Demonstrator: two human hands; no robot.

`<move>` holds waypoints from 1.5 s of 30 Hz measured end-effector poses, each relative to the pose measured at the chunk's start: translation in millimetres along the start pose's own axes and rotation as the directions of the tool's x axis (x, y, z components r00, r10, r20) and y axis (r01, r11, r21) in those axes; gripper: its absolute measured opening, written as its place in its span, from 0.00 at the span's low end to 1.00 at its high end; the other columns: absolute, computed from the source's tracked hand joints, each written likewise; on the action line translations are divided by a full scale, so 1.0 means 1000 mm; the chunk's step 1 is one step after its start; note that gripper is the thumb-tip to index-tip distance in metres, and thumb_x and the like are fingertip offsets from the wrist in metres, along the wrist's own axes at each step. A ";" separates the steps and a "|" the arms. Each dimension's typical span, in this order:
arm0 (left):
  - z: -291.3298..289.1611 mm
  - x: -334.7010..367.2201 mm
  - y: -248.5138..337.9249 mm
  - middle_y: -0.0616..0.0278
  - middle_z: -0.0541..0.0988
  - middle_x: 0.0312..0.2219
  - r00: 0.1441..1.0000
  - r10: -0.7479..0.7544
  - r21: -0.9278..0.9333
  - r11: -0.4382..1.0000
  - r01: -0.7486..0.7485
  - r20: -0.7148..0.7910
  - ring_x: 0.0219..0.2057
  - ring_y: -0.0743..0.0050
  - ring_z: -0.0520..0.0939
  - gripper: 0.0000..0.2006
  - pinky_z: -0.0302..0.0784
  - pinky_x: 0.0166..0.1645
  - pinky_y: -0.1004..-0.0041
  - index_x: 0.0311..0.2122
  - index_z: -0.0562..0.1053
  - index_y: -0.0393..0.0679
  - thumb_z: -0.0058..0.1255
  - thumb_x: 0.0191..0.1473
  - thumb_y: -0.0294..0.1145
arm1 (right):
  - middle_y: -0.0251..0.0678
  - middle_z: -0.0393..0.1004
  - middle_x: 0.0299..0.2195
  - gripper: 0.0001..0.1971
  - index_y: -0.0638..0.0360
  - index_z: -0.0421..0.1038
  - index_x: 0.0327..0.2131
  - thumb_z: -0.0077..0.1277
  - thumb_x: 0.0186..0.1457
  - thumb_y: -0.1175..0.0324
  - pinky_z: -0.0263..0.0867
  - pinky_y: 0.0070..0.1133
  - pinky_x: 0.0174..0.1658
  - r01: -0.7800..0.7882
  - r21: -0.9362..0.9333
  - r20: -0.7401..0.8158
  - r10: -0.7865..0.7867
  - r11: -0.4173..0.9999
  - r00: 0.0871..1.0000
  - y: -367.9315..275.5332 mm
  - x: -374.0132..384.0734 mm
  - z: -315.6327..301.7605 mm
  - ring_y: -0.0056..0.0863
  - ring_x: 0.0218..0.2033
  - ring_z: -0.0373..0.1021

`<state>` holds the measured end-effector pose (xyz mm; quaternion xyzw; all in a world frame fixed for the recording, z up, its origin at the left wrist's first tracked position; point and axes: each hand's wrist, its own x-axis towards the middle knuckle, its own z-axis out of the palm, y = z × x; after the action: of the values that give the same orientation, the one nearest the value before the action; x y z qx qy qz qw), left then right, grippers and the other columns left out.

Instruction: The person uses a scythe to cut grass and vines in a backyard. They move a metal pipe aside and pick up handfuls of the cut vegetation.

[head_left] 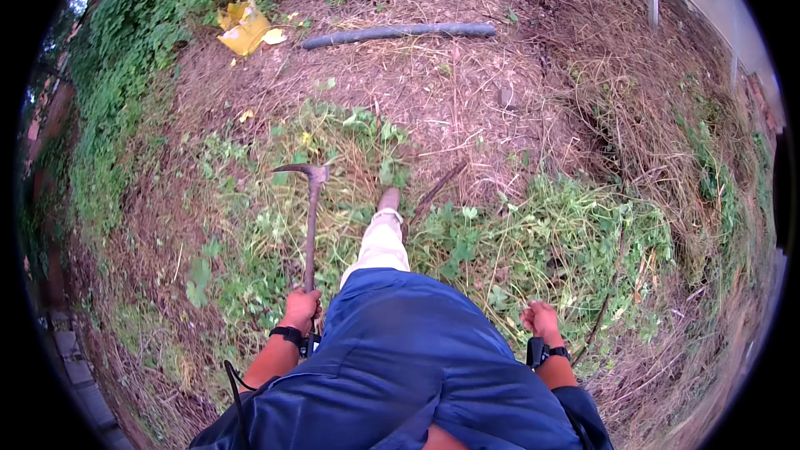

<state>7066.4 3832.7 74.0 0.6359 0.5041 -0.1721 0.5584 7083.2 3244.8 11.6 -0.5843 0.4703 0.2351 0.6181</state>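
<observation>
Blue shirt (pixel 392 329) nearest the camera; 1 pick (pixel 312 229) pointing forward from the left hand (pixel 300 310), well apart from the right hand (pixel 542 320).

Head view: the left hand grasps the pick by the near end of its handle, so it is the nearer of the 2 hands; the handle's long axis runs away from the body, leaning slightly right, to the left of the trouser leg (pixel 377 246); the pick's head lies ahead of the left hand, its curved point turned left, over green vines (pixel 250 225); the right hand is across the body, fingers loosely curled, nothing visible inside; how fully it is closed I cannot tell; counted: 2 hands, 2 black wristbands (pixel 289 334), 1 pick, 1 visible shoe (pixel 389 198), 1 grey pipe (pixel 398 34), 1 broken yellow container (pixel 243 27), 1 short dark stick (pixel 442 183) right of the shoe.
</observation>
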 end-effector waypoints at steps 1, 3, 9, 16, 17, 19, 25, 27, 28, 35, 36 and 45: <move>0.006 0.023 0.017 0.65 0.69 0.16 0.999 -0.024 0.001 1.000 0.024 0.025 0.13 0.76 0.69 0.06 0.62 0.16 0.74 0.30 0.67 0.38 0.51 0.52 0.27 | 0.35 0.72 0.23 0.09 0.60 0.67 0.36 0.47 0.58 0.65 0.66 0.17 0.16 -0.001 0.013 -0.027 0.002 1.000 1.000 -0.006 0.006 0.006 0.26 0.20 0.72; 0.016 0.062 0.057 0.65 0.68 0.16 0.997 -0.055 0.038 0.998 0.052 0.063 0.13 0.76 0.69 0.06 0.62 0.16 0.74 0.30 0.67 0.39 0.51 0.52 0.28 | 0.35 0.72 0.22 0.08 0.61 0.67 0.35 0.47 0.58 0.65 0.65 0.17 0.15 -0.011 0.028 -0.074 0.013 1.000 0.997 -0.021 0.017 0.027 0.27 0.19 0.72; 0.026 0.141 0.177 0.65 0.69 0.16 0.977 -0.173 0.138 0.978 0.156 0.122 0.13 0.76 0.69 0.07 0.63 0.17 0.74 0.30 0.67 0.38 0.49 0.54 0.29 | 0.34 0.73 0.22 0.08 0.59 0.68 0.34 0.48 0.59 0.65 0.65 0.16 0.17 0.010 -0.132 -0.032 -0.014 0.991 0.999 -0.151 0.031 0.156 0.23 0.18 0.71; 0.001 0.187 0.264 0.65 0.69 0.15 0.981 -0.166 0.185 0.972 0.146 0.098 0.12 0.77 0.68 0.07 0.60 0.14 0.74 0.30 0.68 0.37 0.52 0.50 0.28 | 0.33 0.73 0.24 0.08 0.57 0.69 0.36 0.49 0.59 0.64 0.68 0.17 0.23 0.177 -0.110 0.054 -0.172 0.978 0.984 -0.292 0.043 0.280 0.21 0.21 0.72; -0.002 0.190 0.274 0.65 0.69 0.15 0.980 -0.163 0.191 0.971 0.140 0.112 0.12 0.77 0.68 0.06 0.60 0.15 0.74 0.30 0.68 0.37 0.53 0.50 0.27 | 0.33 0.73 0.24 0.08 0.57 0.69 0.36 0.49 0.59 0.64 0.68 0.17 0.23 0.165 -0.100 0.042 -0.162 0.981 0.986 -0.300 0.043 0.285 0.22 0.21 0.72; -0.006 0.200 0.295 0.65 0.69 0.15 0.985 -0.118 0.212 0.973 0.090 0.124 0.12 0.77 0.68 0.06 0.60 0.15 0.74 0.30 0.68 0.37 0.53 0.50 0.26 | 0.32 0.73 0.24 0.08 0.58 0.69 0.36 0.49 0.59 0.64 0.67 0.17 0.22 0.138 -0.085 0.015 -0.137 0.987 0.990 -0.310 0.042 0.288 0.22 0.21 0.72; 0.030 0.221 0.368 0.66 0.67 0.15 0.983 -0.054 0.187 0.982 0.021 0.175 0.12 0.78 0.67 0.07 0.60 0.15 0.75 0.30 0.67 0.39 0.52 0.52 0.28 | 0.34 0.72 0.23 0.09 0.60 0.68 0.36 0.49 0.59 0.64 0.66 0.18 0.19 0.030 -0.011 -0.043 -0.031 0.999 0.999 -0.310 0.065 0.259 0.25 0.21 0.73; 0.046 0.229 0.389 0.67 0.67 0.15 0.982 -0.037 0.159 0.987 0.007 0.186 0.12 0.78 0.67 0.07 0.60 0.15 0.75 0.30 0.67 0.40 0.52 0.52 0.28 | 0.34 0.72 0.22 0.09 0.60 0.68 0.36 0.49 0.58 0.64 0.66 0.18 0.19 -0.017 0.010 -0.043 0.017 1.000 0.999 -0.319 0.082 0.252 0.26 0.21 0.73; 0.059 0.231 0.405 0.67 0.68 0.15 0.980 -0.026 0.147 0.989 -0.003 0.197 0.12 0.78 0.67 0.07 0.60 0.15 0.75 0.30 0.67 0.40 0.52 0.53 0.29 | 0.35 0.72 0.22 0.09 0.60 0.68 0.36 0.49 0.58 0.64 0.67 0.18 0.18 -0.038 0.023 -0.048 0.040 0.999 0.998 -0.323 0.091 0.248 0.26 0.21 0.73; 0.145 0.235 0.499 0.64 0.71 0.17 0.967 0.053 0.212 0.971 -0.108 0.250 0.15 0.78 0.71 0.09 0.67 0.20 0.74 0.34 0.71 0.39 0.53 0.53 0.33 | 0.33 0.73 0.22 0.08 0.58 0.69 0.32 0.49 0.58 0.64 0.67 0.18 0.18 -0.011 0.001 0.061 0.011 1.000 0.998 -0.408 0.202 0.254 0.25 0.21 0.72; 0.156 0.244 0.504 0.62 0.73 0.19 0.973 0.101 0.369 0.913 -0.174 0.209 0.16 0.76 0.73 0.10 0.69 0.22 0.73 0.34 0.72 0.38 0.53 0.52 0.34 | 0.33 0.73 0.22 0.08 0.58 0.69 0.32 0.49 0.58 0.64 0.66 0.18 0.18 -0.006 0.013 0.098 0.005 1.000 0.995 -0.427 0.217 0.256 0.24 0.20 0.72; 0.264 0.257 0.616 0.62 0.74 0.18 0.989 -0.042 0.683 0.728 -0.066 0.141 0.16 0.75 0.72 0.13 0.67 0.21 0.73 0.34 0.73 0.35 0.54 0.51 0.35 | 0.31 0.74 0.24 0.08 0.57 0.70 0.35 0.49 0.59 0.63 0.66 0.16 0.21 0.059 0.107 0.045 -0.064 0.993 0.997 -0.568 0.281 0.227 0.21 0.21 0.72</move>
<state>7781.8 3796.1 119.8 0.7860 0.3584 -0.3885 0.3208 7755.6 3269.0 26.8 -0.5593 0.4486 0.2050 0.6663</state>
